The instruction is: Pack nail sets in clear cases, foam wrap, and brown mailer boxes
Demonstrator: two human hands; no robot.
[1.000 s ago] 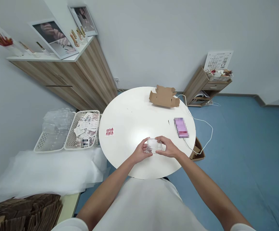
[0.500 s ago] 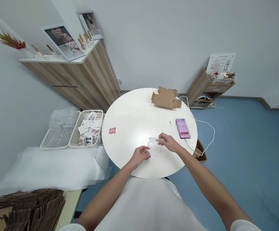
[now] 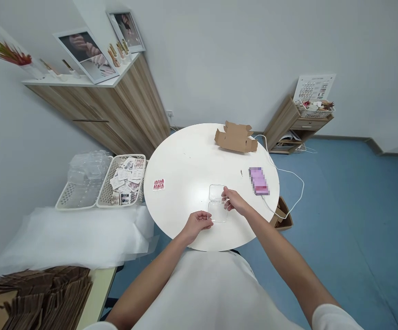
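Note:
A clear plastic clamshell case [image 3: 217,202] lies opened flat on the round white table [image 3: 192,169], near its front edge. My left hand [image 3: 196,224] pinches the case's near left corner with curled fingers. My right hand [image 3: 235,202] grips the right side of the case at its hinge. A small card of red press-on nails [image 3: 158,184] lies on the table to the left, apart from both hands.
A folded brown cardboard box [image 3: 235,137] sits at the table's far side. A pink phone [image 3: 258,180] with a white cable lies at the right. Two white baskets [image 3: 99,188] with clear cases and cards stand left of the table. Flat cardboard blanks [image 3: 37,298] are stacked at lower left.
The clear case was held shut between both hands a second ago. It has since been swung open and now lies flat on the table, with both hands still on it.

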